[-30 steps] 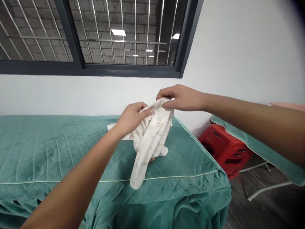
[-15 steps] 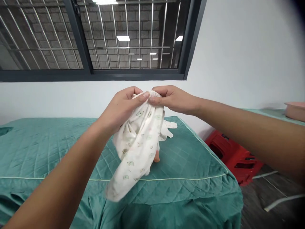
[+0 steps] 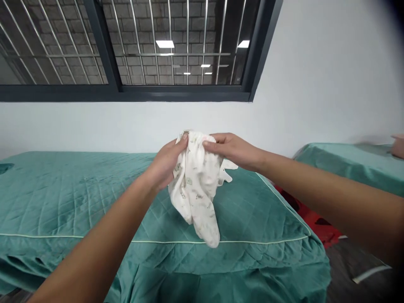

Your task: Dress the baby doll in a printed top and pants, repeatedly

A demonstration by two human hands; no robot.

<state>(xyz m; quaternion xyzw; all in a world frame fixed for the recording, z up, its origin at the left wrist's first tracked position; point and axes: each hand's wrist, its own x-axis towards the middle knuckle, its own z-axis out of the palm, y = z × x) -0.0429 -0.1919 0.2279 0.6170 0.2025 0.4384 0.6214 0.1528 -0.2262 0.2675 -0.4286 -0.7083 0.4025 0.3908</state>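
A small white cloth garment with a faint printed pattern (image 3: 200, 181) hangs bunched in the air over the bed's edge. My left hand (image 3: 168, 160) pinches its top left side, thumb in front. On the top right side my right hand (image 3: 230, 147) grips the fabric between thumb and fingers. Behind it, another white cloth piece (image 3: 226, 171) lies on the green quilted bed cover (image 3: 252, 210), partly hidden by the held garment.
A second green-covered surface (image 3: 334, 158) stands at the right, with a pink object (image 3: 398, 146) at its far edge. Red plastic items (image 3: 318, 225) sit on the floor between. A barred window (image 3: 176, 50) is above.
Both hands have moved slightly down and the thumbs are farther apart on the cloth. The garment's hanging end has swung right, and the skin-coloured object behind it is now hidden.
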